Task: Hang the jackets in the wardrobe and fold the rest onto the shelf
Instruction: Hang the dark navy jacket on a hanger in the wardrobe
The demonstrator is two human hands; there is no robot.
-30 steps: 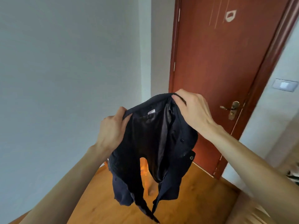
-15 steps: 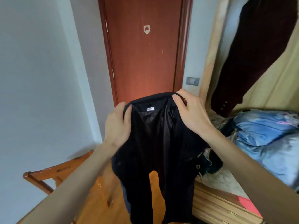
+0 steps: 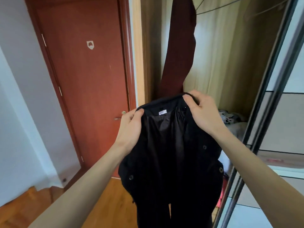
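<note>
Left hand (image 3: 130, 127): fingers curled over left end of collar, thumb against lining side; clamped on black button-front jacket with glossy dark lining (image 3: 171, 153).

Right hand (image 3: 201, 112): fingers hooked over right end of same collar, gripping cloth; set slightly higher and farther than left hand.

Black jacket: held up by collar alone in middle of view, front open toward wearer of camera, small white label just below collar, body and sleeves hanging free toward floor. No hanger inside it yet. Position: near, in front of open wardrobe, not yet in it.

Dark maroon long garment (image 3: 179, 46): hanging at far left of wardrobe interior (image 3: 230, 63), directly behind raised collar.

Thin wire hanger (image 3: 218, 9): high in wardrobe, right of maroon garment; appears bare, only partly in view.

Patterned folded cloth (image 3: 230, 116): lying on wardrobe shelf, right of right hand.

Dark-framed sliding wardrobe door (image 3: 269, 96): at right edge of opening.

Red-brown wooden room door (image 3: 88, 79): far left, closed.

Risks, judged:
- Freeing one hand to fetch hanger leaves full weight on one collar end; likely sag, twist, or slide off slick lining.
- Hanging sleeves and hem near floor; likely to drag or catch on door track.
- Narrow gap between maroon garment and sliding door; possible snag or knocking of neighbouring hanger.
- Shoulders seated unevenly on thin wire; possible slip off one side.
</note>
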